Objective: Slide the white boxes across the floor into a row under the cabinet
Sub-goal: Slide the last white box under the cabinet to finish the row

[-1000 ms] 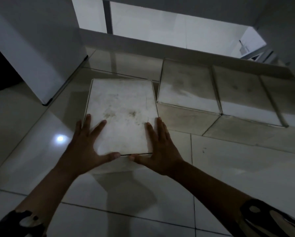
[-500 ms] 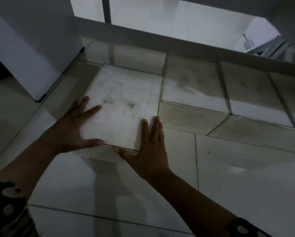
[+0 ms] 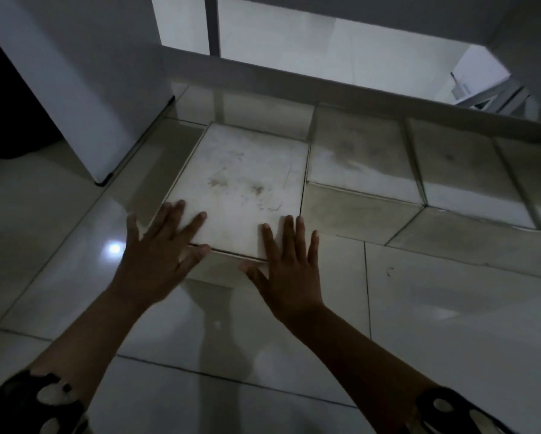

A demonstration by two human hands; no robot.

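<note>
Your left hand (image 3: 156,255) and right hand (image 3: 289,270) both lie flat with fingers spread on the near end of the white box (image 3: 241,189), thumbs hooked over its front edge, nothing clamped, just pressing. The box sits on the tiled floor (image 3: 451,324), its right side just beside the next box (image 3: 357,158) in the row, with another box (image 3: 457,164) further right, all tucked toward the cabinet (image 3: 325,76) base. Its front edge looks to stick out nearer to you than its neighbour's, so judge this as the last bit of the push. Keep your palms low and drive forward rather than down, since weight on the lid will only make it drag. Push evenly with both hands so the box does not twist; the left side has open floor beside it and could swing out toward the white panel (image 3: 84,89). Let the right edge ride along the neighbour as a guide, and ease off once the fronts line up.
</note>
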